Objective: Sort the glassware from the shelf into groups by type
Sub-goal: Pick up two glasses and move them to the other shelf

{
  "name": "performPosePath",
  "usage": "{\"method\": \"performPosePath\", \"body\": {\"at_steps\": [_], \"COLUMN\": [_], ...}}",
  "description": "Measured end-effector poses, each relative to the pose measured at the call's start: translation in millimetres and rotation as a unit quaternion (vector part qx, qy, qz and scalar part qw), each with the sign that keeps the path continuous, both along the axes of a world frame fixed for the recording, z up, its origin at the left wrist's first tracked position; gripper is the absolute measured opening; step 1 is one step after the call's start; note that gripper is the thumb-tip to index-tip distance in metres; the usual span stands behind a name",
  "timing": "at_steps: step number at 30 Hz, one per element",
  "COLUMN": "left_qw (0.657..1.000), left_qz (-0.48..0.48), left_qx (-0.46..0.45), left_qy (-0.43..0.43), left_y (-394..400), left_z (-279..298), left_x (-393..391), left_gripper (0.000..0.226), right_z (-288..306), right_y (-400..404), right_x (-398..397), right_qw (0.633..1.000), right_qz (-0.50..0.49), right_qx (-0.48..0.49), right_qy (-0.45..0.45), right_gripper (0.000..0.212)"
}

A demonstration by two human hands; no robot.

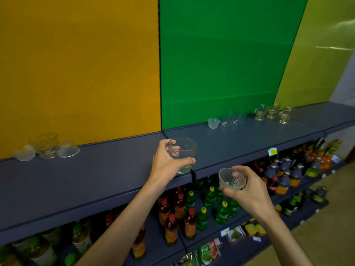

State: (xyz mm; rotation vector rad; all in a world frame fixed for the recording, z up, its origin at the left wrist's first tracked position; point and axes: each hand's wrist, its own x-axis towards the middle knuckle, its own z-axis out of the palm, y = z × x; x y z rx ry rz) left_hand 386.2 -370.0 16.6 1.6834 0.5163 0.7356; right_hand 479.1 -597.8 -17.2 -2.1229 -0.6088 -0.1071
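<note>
Left hand (165, 163) gripped a clear tumbler (183, 153), fingers (173, 148) curled round its far side, thumb across the near lower wall. Tumbler was tilted, over the front part of the dark shelf (99, 169); couldn't tell if its base touched the shelf.

Right hand (247, 191) held a small ribbed glass bowl (231, 178), mouth tipped toward the camera, fingers wrapped under and behind it. Bowl sat just right of and below the left thumb, off the shelf edge, above the lower shelf's bottles (180, 214).

Far left of the left fingers, at the shelf back: a group of glasses and upturned bowls (47, 147), touching or nearly so. Up and right of the right fingers: a frosted small bowl (213, 123), then clear small dishes (233, 119) just beside it, then footed glass cups (272, 113) further right, apart from the dishes.

Backboard was yellow (76, 64) behind the left group, green (221, 54) behind the right ones.
</note>
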Motion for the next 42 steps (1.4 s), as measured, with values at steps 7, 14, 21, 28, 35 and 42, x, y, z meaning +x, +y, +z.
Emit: {"method": "performPosePath", "body": {"at_steps": [7,14,21,28,35,42], "left_qw": [0.999,0.995,0.988,0.979,0.959,0.947], "left_qz": [0.043,0.103,0.156,0.204,0.28,0.319], "left_qx": [0.017,0.002,-0.007,0.011,0.018,0.032], "left_qy": [0.004,-0.008,-0.007,0.025,0.034,0.028], "left_y": [-22,-2,28,39,53,58], "left_z": [3,-4,-8,-5,-3,7], "left_x": [75,158,212,235,248,259], "left_gripper": [0.079,0.08,0.08,0.079,0.085,0.085], "right_z": [-11,-1,19,38,51,31], "right_y": [-27,-4,49,122,199,240], "right_x": [76,176,264,317,352,371], "right_qw": [1.0,0.999,0.986,0.969,0.943,0.924], "right_qz": [-0.003,0.046,0.129,0.21,0.277,0.317], "right_qx": [0.005,-0.02,-0.107,-0.13,-0.171,-0.203], "right_qy": [-0.003,-0.007,-0.014,-0.02,-0.069,-0.072], "right_gripper": [0.07,0.074,0.071,0.071,0.076,0.077]}}
